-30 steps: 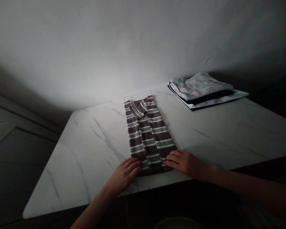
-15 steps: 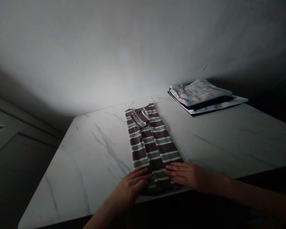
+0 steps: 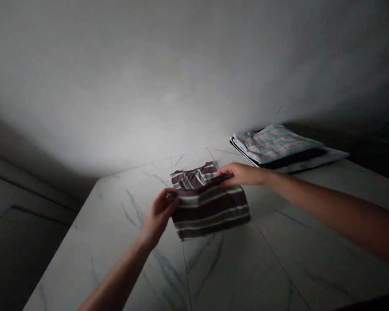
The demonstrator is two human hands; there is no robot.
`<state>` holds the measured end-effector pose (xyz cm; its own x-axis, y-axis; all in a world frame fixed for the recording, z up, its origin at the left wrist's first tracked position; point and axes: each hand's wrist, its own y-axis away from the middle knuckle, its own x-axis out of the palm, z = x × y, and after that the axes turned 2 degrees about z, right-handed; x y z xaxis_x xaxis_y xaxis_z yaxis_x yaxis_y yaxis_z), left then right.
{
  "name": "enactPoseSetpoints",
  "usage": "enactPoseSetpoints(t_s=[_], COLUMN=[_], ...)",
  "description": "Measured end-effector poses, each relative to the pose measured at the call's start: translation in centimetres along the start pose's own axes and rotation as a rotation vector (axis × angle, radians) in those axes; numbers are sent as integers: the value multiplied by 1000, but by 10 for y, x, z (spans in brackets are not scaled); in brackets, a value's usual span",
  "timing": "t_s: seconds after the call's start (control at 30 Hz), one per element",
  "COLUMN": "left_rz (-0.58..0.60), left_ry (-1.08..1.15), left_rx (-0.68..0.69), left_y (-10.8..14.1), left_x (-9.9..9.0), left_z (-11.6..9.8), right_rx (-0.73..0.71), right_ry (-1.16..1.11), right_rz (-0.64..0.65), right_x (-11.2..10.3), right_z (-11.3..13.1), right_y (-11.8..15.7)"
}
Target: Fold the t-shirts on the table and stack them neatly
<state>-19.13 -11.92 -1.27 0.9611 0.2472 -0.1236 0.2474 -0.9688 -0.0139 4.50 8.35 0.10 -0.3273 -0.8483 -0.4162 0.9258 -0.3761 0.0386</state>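
Observation:
A striped shirt (image 3: 210, 211) in maroon, green and white lies on the marbled table, its near half folded up over the far half. My left hand (image 3: 160, 211) pinches the left end of the raised hem. At the hem's right end, my right hand (image 3: 236, 174) grips the cloth between thumb and fingers. Beyond the hem, the collar end and a folded-in sleeve still show. The folded flap covers the middle of the shirt.
A stack of folded clothes (image 3: 278, 147), a light blue striped one on top, sits at the back right against the wall (image 3: 168, 86). The marbled table (image 3: 116, 242) has thin seam lines. A dark panelled surface (image 3: 26, 233) stands at the left.
Both hands have gone from lying flat on the shirt's near end to gripping its hem. They have lifted that end away from me, over the far part, so the shirt is now shorter.

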Motion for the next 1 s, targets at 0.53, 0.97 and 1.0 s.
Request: enactPoseSetpoints(t_s=[0.53, 0.97, 1.0], left_rz=[-464, -222, -167], left_ry=[-629, -323, -289], left_rx=[232, -366, -324], left_y=[-148, -110, -105], left_x=[-7, -18, -16], left_z=[100, 97, 98], right_rx=[129, 463, 425], right_ry=[392, 257, 218], right_rz=[-798, -404, -381], right_x=[8, 28, 34], right_z=[-122, -88, -87], right_y=[-113, -54, -48])
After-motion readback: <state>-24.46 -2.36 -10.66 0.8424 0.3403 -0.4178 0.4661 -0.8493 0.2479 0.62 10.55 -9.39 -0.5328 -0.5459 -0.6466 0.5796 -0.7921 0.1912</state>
